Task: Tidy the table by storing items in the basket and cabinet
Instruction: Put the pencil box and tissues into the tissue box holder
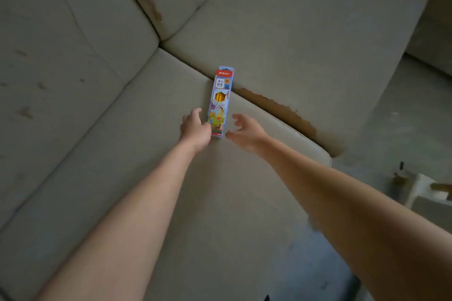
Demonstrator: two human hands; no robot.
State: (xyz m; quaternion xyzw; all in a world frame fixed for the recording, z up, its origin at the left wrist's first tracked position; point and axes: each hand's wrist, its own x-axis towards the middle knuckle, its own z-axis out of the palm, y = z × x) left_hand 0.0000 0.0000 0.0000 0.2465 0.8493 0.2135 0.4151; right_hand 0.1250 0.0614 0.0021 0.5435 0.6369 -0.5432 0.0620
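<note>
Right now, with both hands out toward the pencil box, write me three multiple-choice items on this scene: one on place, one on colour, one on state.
1. Where does the pencil box lie? A in a basket; B on the sofa seat cushion; C on the floor.
2. What colour are the pencils seen inside it? A yellow; B green; C black.
3. How is the right hand? A a fist; B gripping the box; C open, fingers spread.
Answers: B, the box lies flat on the cushion; A, yellow shows through the box front; C, its fingers spread beside the box, holding nothing.
</note>
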